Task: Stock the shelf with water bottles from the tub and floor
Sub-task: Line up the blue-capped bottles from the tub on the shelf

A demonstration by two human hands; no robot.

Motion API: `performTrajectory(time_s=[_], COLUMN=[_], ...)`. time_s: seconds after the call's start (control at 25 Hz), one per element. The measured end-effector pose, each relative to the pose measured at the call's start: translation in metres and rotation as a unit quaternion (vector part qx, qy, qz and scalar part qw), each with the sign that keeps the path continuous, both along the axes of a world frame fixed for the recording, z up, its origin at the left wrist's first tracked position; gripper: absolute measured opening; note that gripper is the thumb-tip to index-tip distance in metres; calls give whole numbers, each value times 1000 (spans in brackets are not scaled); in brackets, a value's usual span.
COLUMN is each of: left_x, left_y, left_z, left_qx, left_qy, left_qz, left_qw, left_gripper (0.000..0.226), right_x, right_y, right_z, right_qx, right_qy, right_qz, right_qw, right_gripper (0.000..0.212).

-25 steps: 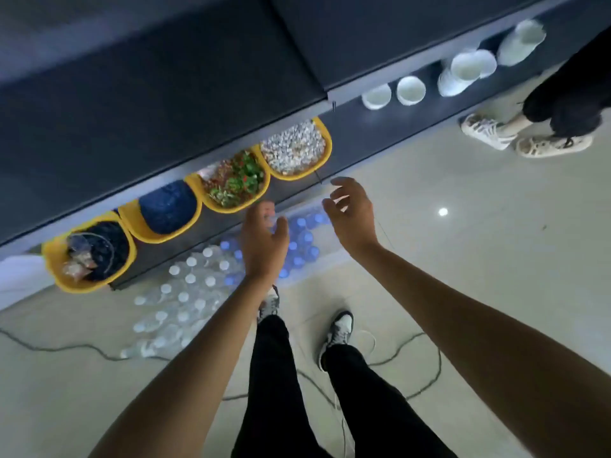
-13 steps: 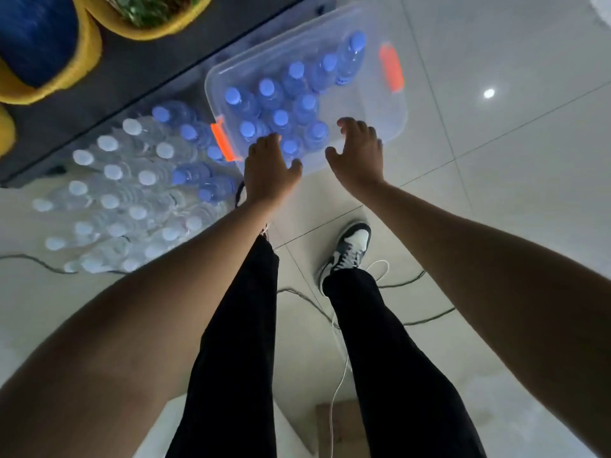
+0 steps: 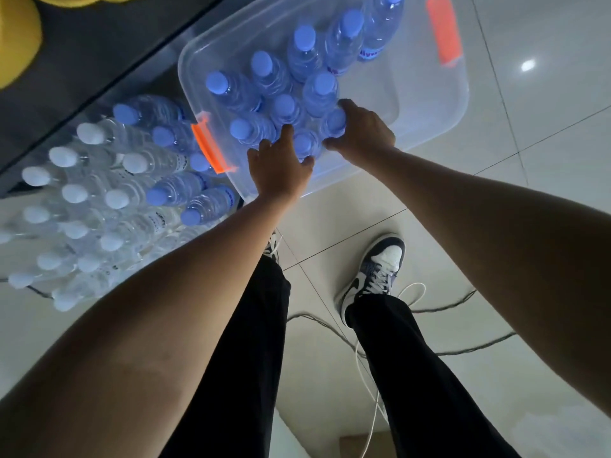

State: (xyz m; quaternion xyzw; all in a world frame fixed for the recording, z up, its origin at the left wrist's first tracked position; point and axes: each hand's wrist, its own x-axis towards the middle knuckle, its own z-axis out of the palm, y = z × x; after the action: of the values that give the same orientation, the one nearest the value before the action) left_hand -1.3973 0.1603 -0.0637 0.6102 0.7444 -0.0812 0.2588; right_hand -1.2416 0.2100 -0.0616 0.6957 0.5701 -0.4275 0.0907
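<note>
Head view (only view).

Key relation: the blue-capped bottles in the clear tub (image 3: 439, 127) stand upright, long axis vertical, caps toward you. Both hands are at the tub's near-left cluster, so any lift goes straight up along that axis.

Grip state:
- Your right hand (image 3: 360, 130): fingers curled round the neck/cap of one tub bottle (image 3: 334, 122); it looks clamped, though the wrap is only partly seen.
- Your left hand (image 3: 281, 166): fingers part-spread over the next bottle (image 3: 305, 143), touching near its cap; not yet fully closed, by my read.
- That next bottle lies between the two hands; neither hand is clearly nearer to it.

Counts (approx. where crowded):
- Tub: 11 blue caps visible; the far-right half of the tub is bare.
- Orange latches (image 3: 211, 148): 2, one at each end of the tub.
- Floor group (image 3: 109, 200), left of the tub: 6 blue caps nearest the tub, abt. 16 white caps beyond; the outer ones blur, so the exact no. can't be told.
- Shelf (image 3: 99, 51): dark base at far left, just behind the floor group. Its stocked levels are out of frame.

Caution: bottles sit packed and touching; a tilted pull would likely knock neighbours.
</note>
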Motion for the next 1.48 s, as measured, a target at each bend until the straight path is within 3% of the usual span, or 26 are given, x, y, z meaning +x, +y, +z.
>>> performTrajectory(time_s=[0.16, 0.32, 0.48, 0.68, 0.92, 1.16, 1.36, 1.48], left_x=[-2, 8, 25, 41, 38, 15, -37, -81], left_y=[1, 3, 19, 36, 52, 69, 86, 103], left_z=[13, 60, 138, 269, 496, 705, 836, 895], left_qx=[2, 34, 71, 150, 247, 364, 414, 442], left_qy=[-63, -151, -210, -286, -375, -403, -426, -424], left_qz=[36, 129, 165, 189, 154, 108, 94, 76], left_qw=[997, 980, 961, 927, 880, 833, 799, 787], left_gripper=[48, 47, 50, 43, 32, 29, 29, 31], right_x=[-1, 11, 30, 49, 56, 40, 2, -32], right_y=[-4, -9, 4, 21, 30, 40, 68, 93], right_z=[8, 52, 137, 276, 516, 735, 876, 935], right_qx=[28, 46, 86, 147, 229, 313, 389, 422], right_qy=[17, 26, 37, 48, 88, 74, 48, 93], right_qz=[-41, -78, -89, -119, -130, -76, -19, 14], right_qw=[999, 996, 992, 981, 961, 944, 920, 902], right_gripper=[48, 60, 58, 51, 46, 31, 35, 11])
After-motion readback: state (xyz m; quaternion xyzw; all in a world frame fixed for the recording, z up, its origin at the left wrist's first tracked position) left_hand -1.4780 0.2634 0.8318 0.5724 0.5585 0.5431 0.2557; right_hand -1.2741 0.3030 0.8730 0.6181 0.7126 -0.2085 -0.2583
